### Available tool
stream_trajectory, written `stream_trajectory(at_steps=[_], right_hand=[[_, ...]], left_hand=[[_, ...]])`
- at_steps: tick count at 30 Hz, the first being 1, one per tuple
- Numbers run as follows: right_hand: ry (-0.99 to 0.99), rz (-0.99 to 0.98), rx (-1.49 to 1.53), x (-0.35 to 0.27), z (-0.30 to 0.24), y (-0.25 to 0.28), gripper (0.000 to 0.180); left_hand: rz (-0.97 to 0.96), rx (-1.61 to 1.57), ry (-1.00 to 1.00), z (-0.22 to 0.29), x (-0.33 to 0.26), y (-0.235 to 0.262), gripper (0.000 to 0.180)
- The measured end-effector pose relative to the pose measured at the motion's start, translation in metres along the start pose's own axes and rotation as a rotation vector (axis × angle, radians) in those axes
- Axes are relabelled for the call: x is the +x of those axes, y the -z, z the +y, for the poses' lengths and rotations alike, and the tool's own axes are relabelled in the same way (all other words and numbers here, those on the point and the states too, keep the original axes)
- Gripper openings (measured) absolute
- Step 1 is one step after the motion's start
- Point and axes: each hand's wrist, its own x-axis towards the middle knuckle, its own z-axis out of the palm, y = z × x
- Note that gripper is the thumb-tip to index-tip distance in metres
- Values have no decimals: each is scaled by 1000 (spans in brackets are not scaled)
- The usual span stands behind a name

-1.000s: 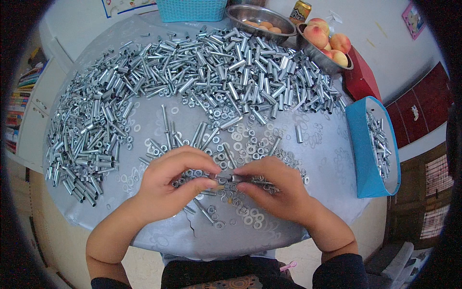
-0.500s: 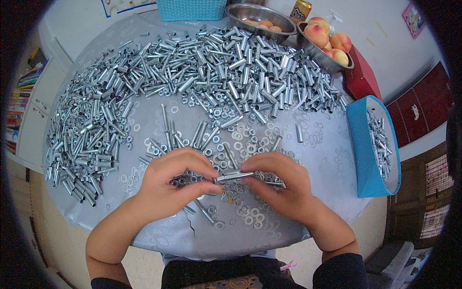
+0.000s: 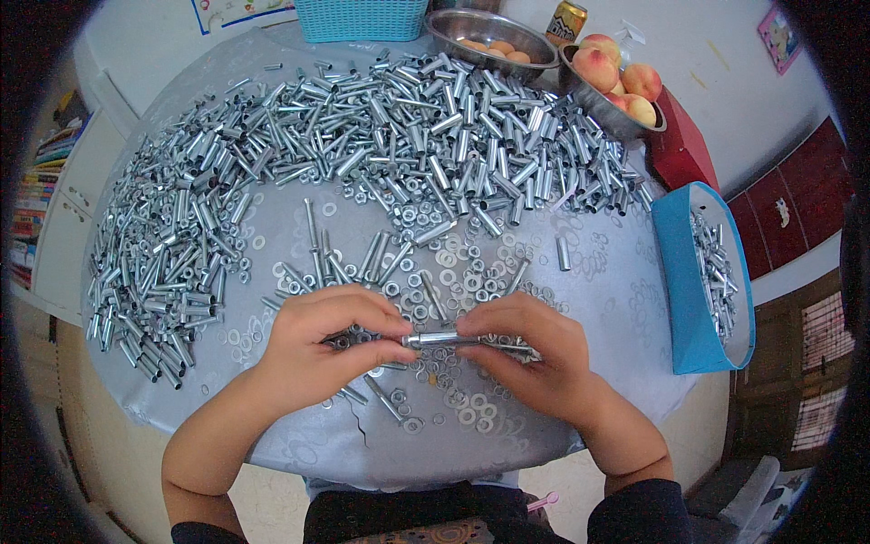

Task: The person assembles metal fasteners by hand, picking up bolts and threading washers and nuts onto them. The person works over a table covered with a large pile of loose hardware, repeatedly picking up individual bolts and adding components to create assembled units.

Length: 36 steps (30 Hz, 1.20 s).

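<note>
Between my two hands, a shiny expansion bolt (image 3: 441, 338) with a tubular metal sleeve lies level over the table. My left hand (image 3: 340, 335) pinches its left end between thumb and fingertips. My right hand (image 3: 521, 344) grips its right end, and the fingers hide part of it. Under and around the hands lie loose washers (image 3: 467, 412), hex nuts (image 3: 398, 395) and several bolts (image 3: 385, 399). Just beyond the fingers, a few sleeves and bolts (image 3: 373, 256) rest among more washers.
A broad heap of metal sleeves, bolts and nuts (image 3: 362, 127) curves across the table's far and left sides. At the right stands a blue bin (image 3: 681, 281) holding metal pieces. Bowls of eggs (image 3: 501, 47) and peaches (image 3: 595, 69), a can (image 3: 566, 20) and a blue basket (image 3: 361, 20) line the back.
The pieces between my hands, slightly tilted before, now sit level in one straight line. My right hand has shifted slightly; the left has hardly moved.
</note>
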Motion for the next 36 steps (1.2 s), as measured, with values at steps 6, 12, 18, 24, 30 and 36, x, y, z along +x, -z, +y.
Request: stream_trajectory(at_steps=[6, 12, 18, 24, 30, 36], right_hand=[[-39, -69, -57, 1, -7, 3, 26], [31, -52, 1, 0, -2, 2, 28], [44, -55, 48, 0, -2, 3, 31], [-48, 25, 149, -1, -10, 2, 30], [142, 52, 52, 2, -1, 8, 28], [146, 32, 64, 0, -1, 7, 24]], left_hand=[[-52, -2, -22, 0, -1, 0, 19], [-74, 0, -27, -2, -2, -1, 19], [-77, 0, 13, 0, -5, -4, 22], [-71, 13, 74, 2, -5, -5, 21], [-147, 64, 57, 3, -5, -4, 26], [-194, -75, 81, 11, -6, -17, 34]])
